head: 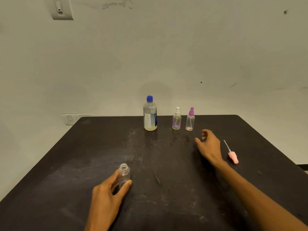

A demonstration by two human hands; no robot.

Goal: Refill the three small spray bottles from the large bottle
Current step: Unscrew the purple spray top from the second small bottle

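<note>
Left hand point(108, 192) gripped an uncapped small bottle point(124, 175) near the table's point(66, 164) front; right hand point(208, 145) hovered released beside a pink sprayer top point(233, 156).

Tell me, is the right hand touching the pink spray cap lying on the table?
Apart. The head view shows bare dark table between the right hand and the pink spray cap.
</note>
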